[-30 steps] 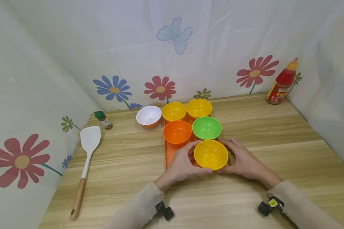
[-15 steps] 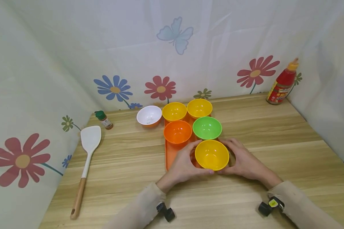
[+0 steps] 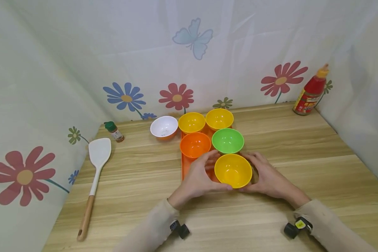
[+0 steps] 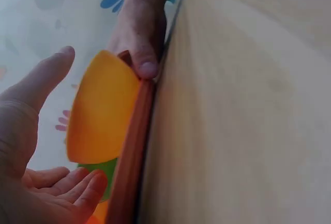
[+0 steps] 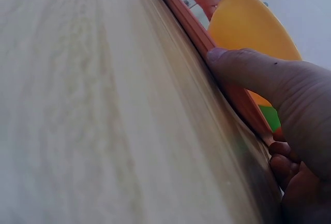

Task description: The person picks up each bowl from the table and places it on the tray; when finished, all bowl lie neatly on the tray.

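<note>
A yellow bowl (image 3: 233, 171) stands at the near right of an orange tray (image 3: 186, 169), between my two hands. My left hand (image 3: 197, 179) is left of the bowl, and the left wrist view shows its thumb and fingers spread, apart from the bowl wall. My right hand (image 3: 267, 179) grips the tray's near right corner: its thumb (image 5: 248, 66) lies on the front rim, with curled fingers at the side. Behind are a green bowl (image 3: 228, 141), an orange bowl (image 3: 195, 145) and two more yellow bowls, one being the back right yellow bowl (image 3: 219, 119).
A white bowl with an orange outside (image 3: 164, 127) stands left of the tray's far end. Farther left are a green-capped spice jar (image 3: 114, 132) and a white spatula (image 3: 97, 164) with a wooden handle. A red sauce bottle (image 3: 310, 92) stands at the back right, by the curtain.
My left hand has shifted slightly left, opening a gap between its fingers and the near yellow bowl. My right hand and the bowls stay nearly where they were.
</note>
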### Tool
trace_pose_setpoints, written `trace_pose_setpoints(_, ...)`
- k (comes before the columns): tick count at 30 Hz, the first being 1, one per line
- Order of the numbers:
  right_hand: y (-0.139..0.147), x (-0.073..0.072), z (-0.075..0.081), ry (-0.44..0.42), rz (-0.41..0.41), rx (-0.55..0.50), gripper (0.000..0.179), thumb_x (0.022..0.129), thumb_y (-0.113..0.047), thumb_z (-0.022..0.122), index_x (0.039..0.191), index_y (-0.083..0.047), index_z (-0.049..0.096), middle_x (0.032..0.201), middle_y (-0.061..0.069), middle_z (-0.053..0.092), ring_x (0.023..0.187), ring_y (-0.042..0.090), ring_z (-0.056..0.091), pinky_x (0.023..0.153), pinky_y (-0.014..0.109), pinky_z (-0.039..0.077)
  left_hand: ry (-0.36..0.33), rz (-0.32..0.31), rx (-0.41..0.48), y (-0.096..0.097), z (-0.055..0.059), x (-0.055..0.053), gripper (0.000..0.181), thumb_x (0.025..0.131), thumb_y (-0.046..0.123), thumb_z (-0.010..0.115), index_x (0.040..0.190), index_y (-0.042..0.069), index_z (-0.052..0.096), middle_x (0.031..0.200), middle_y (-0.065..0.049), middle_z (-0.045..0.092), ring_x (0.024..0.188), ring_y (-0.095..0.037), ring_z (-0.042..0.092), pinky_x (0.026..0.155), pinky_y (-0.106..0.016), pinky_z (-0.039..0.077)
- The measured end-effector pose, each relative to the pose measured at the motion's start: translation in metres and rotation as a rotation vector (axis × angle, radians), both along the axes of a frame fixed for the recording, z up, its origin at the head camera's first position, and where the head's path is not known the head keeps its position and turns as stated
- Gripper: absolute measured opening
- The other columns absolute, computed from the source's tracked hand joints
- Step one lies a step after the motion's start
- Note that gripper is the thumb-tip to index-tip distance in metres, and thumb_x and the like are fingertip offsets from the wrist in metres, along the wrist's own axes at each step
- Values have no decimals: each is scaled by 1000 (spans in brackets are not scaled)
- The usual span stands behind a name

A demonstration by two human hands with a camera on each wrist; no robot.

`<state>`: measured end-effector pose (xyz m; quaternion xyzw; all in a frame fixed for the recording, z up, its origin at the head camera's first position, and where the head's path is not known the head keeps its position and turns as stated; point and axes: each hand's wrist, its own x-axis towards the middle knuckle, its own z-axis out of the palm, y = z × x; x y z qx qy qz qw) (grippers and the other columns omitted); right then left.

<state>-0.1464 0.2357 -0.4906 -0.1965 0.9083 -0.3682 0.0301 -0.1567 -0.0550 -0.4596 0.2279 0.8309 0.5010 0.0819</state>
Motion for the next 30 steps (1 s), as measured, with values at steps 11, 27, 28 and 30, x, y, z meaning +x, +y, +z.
trace_pose_setpoints(11,-1,0,1,15,6,-2,121,75,-55,103,169,-9,43,158,15,45,144,39,49,121,74,44,32,35,151,-17,33,-7,97,77,25,105,159,18,53,153,-11,64,136,-37,64,115,-56,57)
trace_pose_setpoints(27,1,0,0,1,8,-11,120,74,-56,103,168,-12,44,159,13,44,146,38,47,121,75,42,331,139,156,-72,76,-31,92,79,28,101,159,22,57,158,8,60,137,-16,61,116,-59,53)
trace_pose_setpoints(28,1,0,0,-1,8,-12,120,74,-56,103,169,-12,44,159,13,44,146,38,47,121,75,42,343,153,151,-78,79,-33,91,80,28,101,160,24,57,158,9,60,138,-16,60,117,-58,52)
trace_pose_setpoints(30,1,0,0,-6,7,-12,120,75,-56,103,169,-12,44,159,14,44,147,39,47,121,75,42,367,172,154,-89,83,-39,91,81,27,100,160,25,57,157,8,61,140,-17,59,119,-56,51)
